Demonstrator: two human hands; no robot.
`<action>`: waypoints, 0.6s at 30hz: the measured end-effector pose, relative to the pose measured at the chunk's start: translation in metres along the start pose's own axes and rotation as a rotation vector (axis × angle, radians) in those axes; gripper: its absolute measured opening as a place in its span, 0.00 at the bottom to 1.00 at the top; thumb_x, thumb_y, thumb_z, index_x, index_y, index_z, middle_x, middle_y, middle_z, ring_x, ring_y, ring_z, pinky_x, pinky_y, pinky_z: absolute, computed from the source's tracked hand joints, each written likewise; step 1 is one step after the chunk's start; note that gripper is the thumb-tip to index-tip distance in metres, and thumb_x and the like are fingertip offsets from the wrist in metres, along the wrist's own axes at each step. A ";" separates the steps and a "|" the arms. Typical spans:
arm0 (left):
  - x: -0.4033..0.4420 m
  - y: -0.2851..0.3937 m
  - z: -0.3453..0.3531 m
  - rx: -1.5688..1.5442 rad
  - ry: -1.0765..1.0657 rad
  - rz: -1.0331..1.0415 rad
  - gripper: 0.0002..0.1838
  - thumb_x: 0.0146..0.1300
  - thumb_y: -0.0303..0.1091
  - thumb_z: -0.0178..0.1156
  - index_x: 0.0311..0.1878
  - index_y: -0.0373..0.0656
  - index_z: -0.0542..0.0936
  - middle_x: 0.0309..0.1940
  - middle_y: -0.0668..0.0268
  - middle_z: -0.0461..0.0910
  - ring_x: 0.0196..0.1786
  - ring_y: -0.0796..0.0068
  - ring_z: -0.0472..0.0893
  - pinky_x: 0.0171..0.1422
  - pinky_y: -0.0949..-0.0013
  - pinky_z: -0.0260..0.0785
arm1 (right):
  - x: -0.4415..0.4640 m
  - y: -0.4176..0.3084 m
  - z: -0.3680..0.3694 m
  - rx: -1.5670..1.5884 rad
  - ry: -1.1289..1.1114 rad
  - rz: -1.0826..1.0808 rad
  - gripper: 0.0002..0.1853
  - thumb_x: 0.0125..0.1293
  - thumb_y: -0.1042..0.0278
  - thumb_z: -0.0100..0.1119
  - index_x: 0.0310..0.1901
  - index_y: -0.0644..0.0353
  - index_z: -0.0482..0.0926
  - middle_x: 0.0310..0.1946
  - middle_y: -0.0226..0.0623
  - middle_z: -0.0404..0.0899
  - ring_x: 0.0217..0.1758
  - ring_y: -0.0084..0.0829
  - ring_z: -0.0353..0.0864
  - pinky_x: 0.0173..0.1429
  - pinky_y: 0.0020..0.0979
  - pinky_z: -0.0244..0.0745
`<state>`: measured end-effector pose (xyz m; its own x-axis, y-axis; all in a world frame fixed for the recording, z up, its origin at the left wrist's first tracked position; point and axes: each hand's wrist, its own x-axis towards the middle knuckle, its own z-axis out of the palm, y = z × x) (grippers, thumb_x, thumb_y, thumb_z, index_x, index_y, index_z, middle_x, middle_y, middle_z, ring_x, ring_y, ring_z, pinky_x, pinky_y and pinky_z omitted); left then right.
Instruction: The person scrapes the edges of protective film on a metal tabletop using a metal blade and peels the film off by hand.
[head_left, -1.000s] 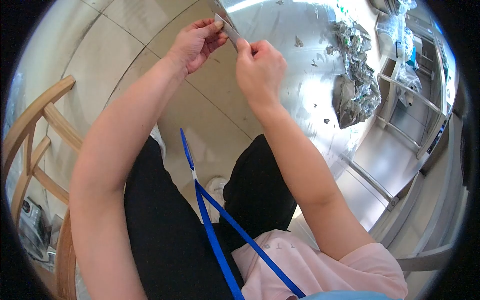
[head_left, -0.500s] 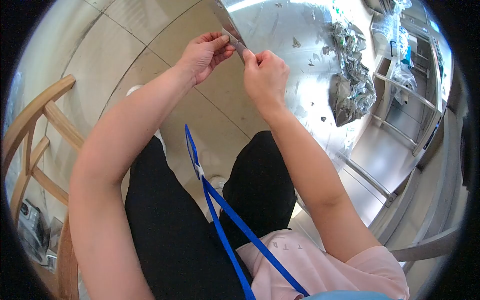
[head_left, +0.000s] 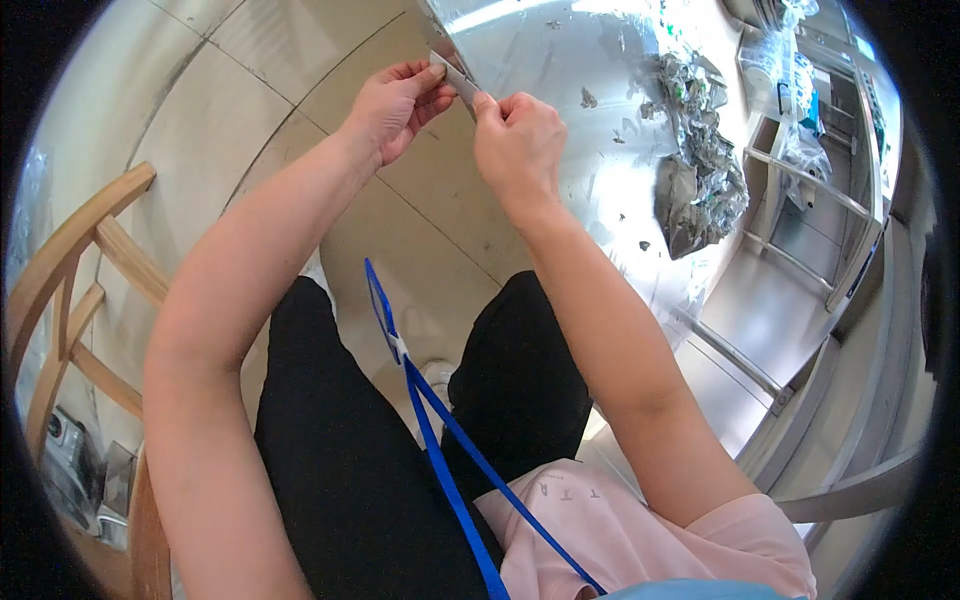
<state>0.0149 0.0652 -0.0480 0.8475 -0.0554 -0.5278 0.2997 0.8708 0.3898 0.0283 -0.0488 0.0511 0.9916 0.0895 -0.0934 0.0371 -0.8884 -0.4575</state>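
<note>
Both of my hands are raised near the edge of a shiny metal table. Between them is a small, flat, greyish strip (head_left: 456,77) whose exact kind I cannot make out. My left hand (head_left: 394,108) pinches its upper end with thumb and fingertips, the other fingers curled below. Closed like a loose fist, my right hand (head_left: 520,143) grips the lower end between thumb and forefinger. The fingers cover part of the strip.
The metal table (head_left: 540,60) carries dark scraps and a heap of crumpled grey film-like material (head_left: 697,175). To the left stands a wooden chair (head_left: 125,190). A metal rack (head_left: 815,180) with plastic bags is at right. A blue lanyard (head_left: 440,440) hangs before me.
Both hands have shifted slightly left, still holding the strip. Its flat side now shows paler and more plainly. The view has moved a little.
</note>
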 end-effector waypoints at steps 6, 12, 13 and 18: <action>0.004 0.005 -0.002 0.009 0.020 0.011 0.05 0.62 0.29 0.56 0.38 0.38 0.74 0.30 0.66 0.77 0.31 0.77 0.79 0.38 0.78 0.77 | 0.002 -0.004 0.000 0.059 -0.046 0.055 0.15 0.56 0.61 0.58 0.22 0.67 0.78 0.20 0.50 0.76 0.28 0.51 0.77 0.37 0.43 0.70; 0.005 0.006 -0.002 -0.011 -0.006 0.027 0.04 0.62 0.28 0.56 0.38 0.39 0.74 0.29 0.67 0.77 0.29 0.77 0.79 0.37 0.77 0.78 | 0.002 -0.009 -0.001 0.033 -0.025 0.066 0.15 0.56 0.60 0.58 0.22 0.66 0.78 0.20 0.50 0.76 0.28 0.50 0.77 0.36 0.42 0.70; 0.006 0.007 -0.002 -0.009 0.002 0.024 0.04 0.62 0.28 0.56 0.38 0.39 0.74 0.29 0.67 0.77 0.29 0.77 0.79 0.37 0.77 0.78 | 0.003 -0.010 -0.001 0.025 -0.020 0.057 0.15 0.56 0.60 0.58 0.22 0.66 0.78 0.20 0.50 0.76 0.28 0.50 0.77 0.37 0.42 0.70; 0.007 0.008 -0.004 -0.027 0.004 0.022 0.04 0.62 0.29 0.56 0.37 0.39 0.74 0.29 0.66 0.78 0.29 0.77 0.79 0.37 0.77 0.78 | 0.005 -0.009 0.002 -0.009 -0.017 0.014 0.15 0.56 0.60 0.57 0.22 0.65 0.78 0.21 0.50 0.77 0.29 0.51 0.77 0.38 0.43 0.70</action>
<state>0.0218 0.0740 -0.0519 0.8518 -0.0345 -0.5228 0.2696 0.8844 0.3810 0.0326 -0.0395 0.0535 0.9897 0.0844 -0.1153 0.0240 -0.8936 -0.4483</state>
